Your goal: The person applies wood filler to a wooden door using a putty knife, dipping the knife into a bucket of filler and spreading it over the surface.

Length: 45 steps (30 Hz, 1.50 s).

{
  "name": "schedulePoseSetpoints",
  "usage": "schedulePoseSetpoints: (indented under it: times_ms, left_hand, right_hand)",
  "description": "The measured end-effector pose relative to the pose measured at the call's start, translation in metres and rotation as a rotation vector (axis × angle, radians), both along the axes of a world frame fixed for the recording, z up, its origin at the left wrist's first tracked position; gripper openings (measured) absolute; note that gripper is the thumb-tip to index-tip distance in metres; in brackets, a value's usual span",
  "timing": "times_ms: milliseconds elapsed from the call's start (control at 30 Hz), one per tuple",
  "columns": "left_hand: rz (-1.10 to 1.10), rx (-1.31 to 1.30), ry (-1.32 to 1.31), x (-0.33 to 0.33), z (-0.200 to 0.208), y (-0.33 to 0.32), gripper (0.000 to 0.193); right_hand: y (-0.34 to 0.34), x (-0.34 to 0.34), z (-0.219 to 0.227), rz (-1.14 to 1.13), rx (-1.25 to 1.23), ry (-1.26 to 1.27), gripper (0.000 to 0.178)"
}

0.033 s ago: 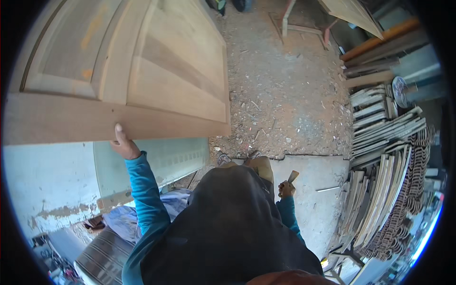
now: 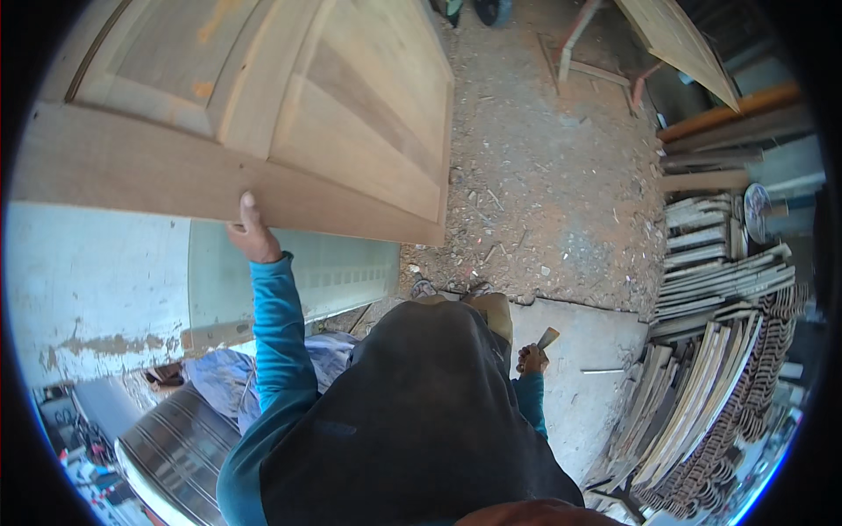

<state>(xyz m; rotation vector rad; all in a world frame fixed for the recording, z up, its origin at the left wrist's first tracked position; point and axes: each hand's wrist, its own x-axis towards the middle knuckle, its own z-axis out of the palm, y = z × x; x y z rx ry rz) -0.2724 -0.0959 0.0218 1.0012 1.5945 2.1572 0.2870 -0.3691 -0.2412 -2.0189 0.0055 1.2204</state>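
A large panelled wooden door spans the upper left. My left hand grips its near edge, with the thumb on the upper face and the fingers hidden underneath. Orange-yellow patches mark one of its recessed panels. Low by my right side, my right hand is closed round the handle of a small scraper, its flared flat blade pointing away from me. The scraper is apart from the door.
Below the door are a pale greenish sheet and a striped cushioned seat with bluish cloth. Stacked wood strips line the right. Debris litters the ground. Another wooden panel rests on a stand ahead.
The whole view has shifted and turned slightly, so the door and my left hand appear farther right and higher. Both hands keep their holds.
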Motion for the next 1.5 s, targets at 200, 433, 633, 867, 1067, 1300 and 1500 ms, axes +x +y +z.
schedulePoseSetpoints:
  times_ms: [200,433,633,867,1067,1300,1500]
  left_hand:
    - [0.161,-0.069,0.155,-0.011,0.023,-0.017,0.048]
    - [-0.151,-0.114,-0.084,0.000,0.020,-0.010,0.048]
    - [-0.264,-0.197,-0.090,-0.001,0.014,0.006,0.054]
    - [-0.289,-0.194,-0.054,-0.013,0.009,-0.001,0.055]
    - [-0.271,-0.200,-0.049,-0.007,0.016,-0.001,0.053]
    - [-0.292,-0.215,-0.101,-0.002,0.021,-0.003,0.052]
    - [-0.194,-0.255,0.117,-0.009,0.017,-0.001,0.052]
  right_hand:
    - [-0.079,-0.004,-0.097,-0.047,0.000,-0.074,0.028]
    - [-0.006,0.010,0.011,0.033,-0.011,0.078,0.017]
    - [-0.035,0.019,0.017,-0.192,0.046,-0.073,0.020]
    - [-0.124,-0.057,-0.024,-0.161,-0.083,-0.001,0.021]
    - [-0.153,-0.087,-0.022,0.050,-0.110,-0.046,0.020]
    - [-0.149,-0.075,-0.046,-0.165,-0.097,0.029,0.019]
    - [-0.099,-0.079,-0.018,-0.109,-0.098,0.101,0.020]
